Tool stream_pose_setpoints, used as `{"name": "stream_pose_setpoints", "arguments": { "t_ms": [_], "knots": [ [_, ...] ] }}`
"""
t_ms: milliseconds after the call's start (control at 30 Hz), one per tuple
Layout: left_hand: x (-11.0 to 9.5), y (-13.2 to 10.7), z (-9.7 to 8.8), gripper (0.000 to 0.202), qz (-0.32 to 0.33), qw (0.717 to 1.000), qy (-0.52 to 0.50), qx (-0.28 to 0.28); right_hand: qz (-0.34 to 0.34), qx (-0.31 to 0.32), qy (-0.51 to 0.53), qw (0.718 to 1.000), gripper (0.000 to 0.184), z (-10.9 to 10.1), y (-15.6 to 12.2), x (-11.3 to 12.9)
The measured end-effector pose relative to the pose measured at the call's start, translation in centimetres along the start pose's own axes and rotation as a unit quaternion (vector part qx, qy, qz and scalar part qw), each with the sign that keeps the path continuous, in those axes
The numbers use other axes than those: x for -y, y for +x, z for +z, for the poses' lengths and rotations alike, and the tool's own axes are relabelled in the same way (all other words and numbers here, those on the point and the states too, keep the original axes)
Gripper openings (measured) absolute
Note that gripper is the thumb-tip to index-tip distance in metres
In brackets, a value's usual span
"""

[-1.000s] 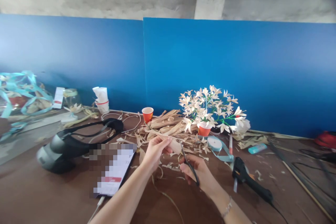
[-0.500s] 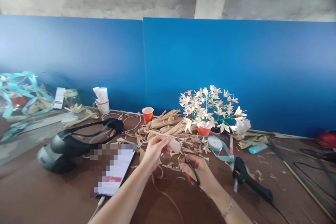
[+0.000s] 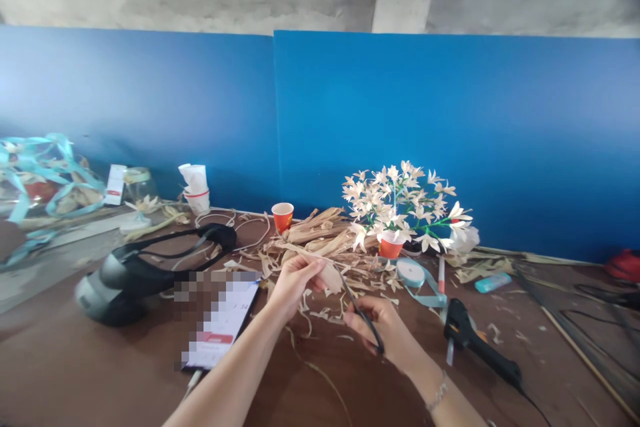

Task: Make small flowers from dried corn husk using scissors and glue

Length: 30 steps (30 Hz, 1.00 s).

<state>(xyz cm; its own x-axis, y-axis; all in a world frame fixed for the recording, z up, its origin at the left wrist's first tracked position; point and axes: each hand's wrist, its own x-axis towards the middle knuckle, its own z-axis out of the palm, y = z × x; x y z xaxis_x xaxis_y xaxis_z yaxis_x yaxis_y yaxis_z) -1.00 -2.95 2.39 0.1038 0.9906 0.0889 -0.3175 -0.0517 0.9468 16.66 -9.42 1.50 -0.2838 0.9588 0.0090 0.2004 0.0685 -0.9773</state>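
Note:
My left hand (image 3: 294,283) pinches a pale strip of dried corn husk (image 3: 327,275) above the brown table. My right hand (image 3: 387,332) grips black scissors (image 3: 361,310), whose blades point up and left and meet the husk strip's right edge. Behind both hands lies a pile of dried husks (image 3: 315,233) with trimmings scattered around it. Husk flowers on green stems (image 3: 403,200) stand in an orange paper cup (image 3: 389,245) just beyond the pile.
A black glue gun (image 3: 477,343) lies at the right, near a pale blue ribbon roll (image 3: 410,272). A phone (image 3: 220,323) and a grey headset (image 3: 125,273) lie at the left. Another orange cup (image 3: 283,217) stands by the blue wall.
Both hands stay together on the husk strip; the scissors shifted slightly down and right. The view tilted a little.

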Motion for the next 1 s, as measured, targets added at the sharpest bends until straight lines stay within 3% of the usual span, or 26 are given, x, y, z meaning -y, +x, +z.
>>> {"name": "stream_pose_setpoints", "arguments": {
  "t_ms": [467,1000],
  "knots": [
    [-0.2,0.3,-0.6,0.026,0.000,0.999,0.030,0.039,0.016,0.047,0.011,0.999,0.033,-0.6,0.0,-0.7],
    [-0.2,0.5,-1.8,0.023,-0.042,0.993,0.061,0.095,0.028,0.091,-0.054,0.994,0.029,-1.7,-0.2,-0.9]
  ]
}}
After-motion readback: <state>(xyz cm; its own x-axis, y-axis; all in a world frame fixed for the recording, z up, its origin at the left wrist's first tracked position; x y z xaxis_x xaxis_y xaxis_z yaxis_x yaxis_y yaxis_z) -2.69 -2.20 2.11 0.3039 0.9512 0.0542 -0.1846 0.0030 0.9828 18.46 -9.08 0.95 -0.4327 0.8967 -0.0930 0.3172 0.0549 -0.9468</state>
